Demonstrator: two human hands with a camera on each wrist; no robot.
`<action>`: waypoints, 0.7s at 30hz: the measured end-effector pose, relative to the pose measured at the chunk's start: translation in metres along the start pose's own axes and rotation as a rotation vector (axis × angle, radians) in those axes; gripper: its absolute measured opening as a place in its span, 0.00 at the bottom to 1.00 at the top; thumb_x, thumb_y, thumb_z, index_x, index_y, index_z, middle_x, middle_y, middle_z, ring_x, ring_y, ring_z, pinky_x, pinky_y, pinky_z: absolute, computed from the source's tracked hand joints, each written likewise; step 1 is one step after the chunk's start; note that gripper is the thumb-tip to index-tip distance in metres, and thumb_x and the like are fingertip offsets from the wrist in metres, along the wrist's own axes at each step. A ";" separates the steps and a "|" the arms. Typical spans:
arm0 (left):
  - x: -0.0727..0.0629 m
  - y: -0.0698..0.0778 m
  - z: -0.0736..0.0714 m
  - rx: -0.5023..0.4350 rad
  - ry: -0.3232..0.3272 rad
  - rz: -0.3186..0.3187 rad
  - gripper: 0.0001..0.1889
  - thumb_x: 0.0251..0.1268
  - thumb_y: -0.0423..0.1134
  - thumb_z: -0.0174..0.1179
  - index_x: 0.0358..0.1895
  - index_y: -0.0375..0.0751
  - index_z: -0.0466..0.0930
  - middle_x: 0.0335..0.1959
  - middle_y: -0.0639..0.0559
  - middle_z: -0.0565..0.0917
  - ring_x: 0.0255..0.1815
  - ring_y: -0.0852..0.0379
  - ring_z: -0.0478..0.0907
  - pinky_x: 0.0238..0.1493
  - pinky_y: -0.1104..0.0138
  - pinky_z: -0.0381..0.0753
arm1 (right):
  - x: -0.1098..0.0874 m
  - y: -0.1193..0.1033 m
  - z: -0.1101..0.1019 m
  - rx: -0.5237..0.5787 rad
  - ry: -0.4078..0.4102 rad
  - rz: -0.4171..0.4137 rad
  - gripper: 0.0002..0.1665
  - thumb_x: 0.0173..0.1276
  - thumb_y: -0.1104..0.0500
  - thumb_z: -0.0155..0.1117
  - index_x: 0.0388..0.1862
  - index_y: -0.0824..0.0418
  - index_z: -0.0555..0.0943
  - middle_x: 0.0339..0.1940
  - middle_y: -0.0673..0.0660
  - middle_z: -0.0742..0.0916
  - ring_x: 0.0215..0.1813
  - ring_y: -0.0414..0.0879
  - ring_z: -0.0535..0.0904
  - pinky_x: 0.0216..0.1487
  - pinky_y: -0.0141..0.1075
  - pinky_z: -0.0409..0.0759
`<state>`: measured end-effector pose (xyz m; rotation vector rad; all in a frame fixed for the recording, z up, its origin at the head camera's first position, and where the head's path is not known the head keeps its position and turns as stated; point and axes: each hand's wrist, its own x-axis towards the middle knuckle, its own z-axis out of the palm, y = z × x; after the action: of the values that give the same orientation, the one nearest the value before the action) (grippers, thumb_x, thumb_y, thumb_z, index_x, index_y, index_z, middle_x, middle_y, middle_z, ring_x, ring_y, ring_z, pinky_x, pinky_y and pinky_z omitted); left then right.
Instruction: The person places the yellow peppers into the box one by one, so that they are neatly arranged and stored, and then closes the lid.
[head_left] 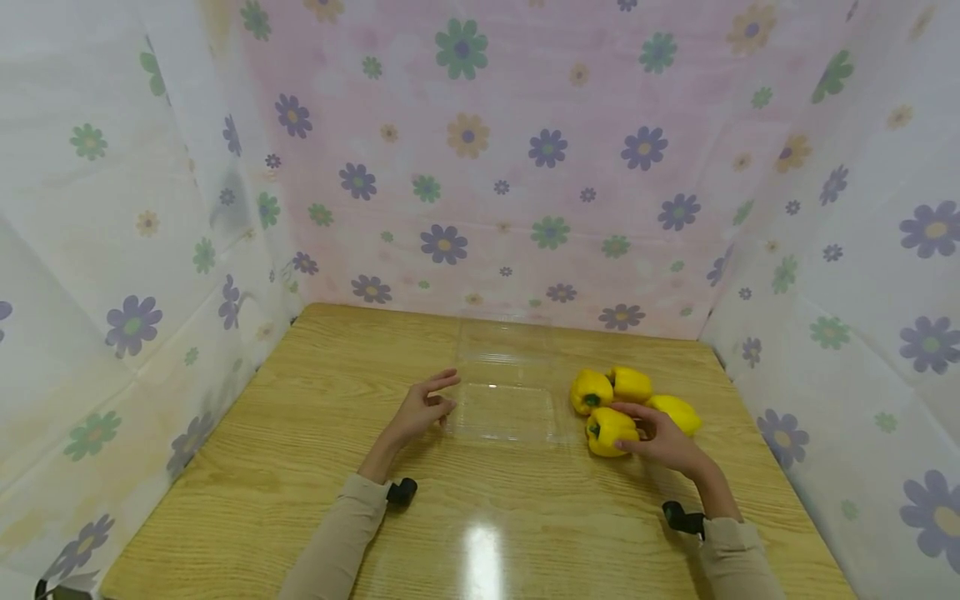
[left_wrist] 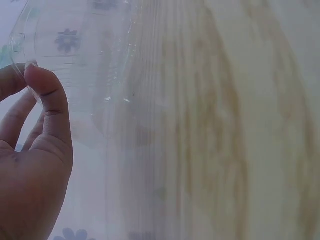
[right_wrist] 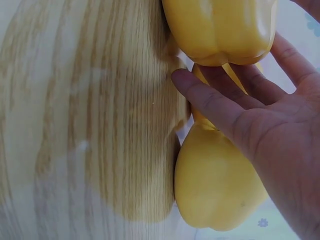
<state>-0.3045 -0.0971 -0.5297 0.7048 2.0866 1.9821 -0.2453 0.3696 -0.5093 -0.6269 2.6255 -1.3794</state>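
Observation:
A clear plastic clamshell box (head_left: 506,437) stands at mid-table, its lid (head_left: 504,340) folded back towards the rear wall. My left hand (head_left: 422,412) is at its left side; in the left wrist view, thumb and forefinger pinch the box's edge (left_wrist: 75,92). Over on the right, my right hand (head_left: 663,442) holds the front yellow bell pepper (head_left: 609,432), thumb on the near side and fingers on the far side. That pepper's stem faces the box. In the right wrist view the other fingers stretch past the pepper's lower end (right_wrist: 220,35).
More yellow peppers lie close behind and beside the held one: one at the back left (head_left: 591,392), one at the back (head_left: 632,383) and one at the right (head_left: 675,414). Flowered cloth (head_left: 495,167) walls the wooden table (head_left: 330,358) at the back and both sides.

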 end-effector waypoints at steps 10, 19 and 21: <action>0.001 -0.002 0.001 -0.028 0.024 -0.036 0.29 0.72 0.26 0.60 0.72 0.19 0.64 0.81 0.37 0.55 0.25 0.64 0.74 0.26 0.73 0.77 | 0.000 -0.002 0.000 -0.006 -0.002 0.017 0.36 0.69 0.55 0.72 0.74 0.59 0.73 0.74 0.65 0.73 0.66 0.47 0.74 0.60 0.29 0.76; 0.001 -0.005 0.000 -0.069 0.034 -0.032 0.28 0.71 0.25 0.60 0.71 0.18 0.64 0.81 0.37 0.55 0.25 0.65 0.74 0.27 0.74 0.77 | 0.001 -0.001 0.002 0.025 -0.019 0.029 0.43 0.64 0.59 0.77 0.75 0.63 0.70 0.75 0.69 0.71 0.61 0.29 0.73 0.57 0.29 0.78; 0.001 -0.005 0.000 -0.077 0.036 -0.029 0.28 0.71 0.25 0.59 0.71 0.18 0.64 0.81 0.37 0.55 0.25 0.65 0.74 0.26 0.74 0.77 | 0.001 -0.001 0.003 0.030 -0.016 0.028 0.43 0.63 0.59 0.77 0.75 0.63 0.70 0.75 0.70 0.70 0.61 0.30 0.74 0.56 0.30 0.79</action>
<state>-0.3061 -0.0969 -0.5345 0.6263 2.0161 2.0615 -0.2450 0.3662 -0.5097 -0.5922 2.5855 -1.3976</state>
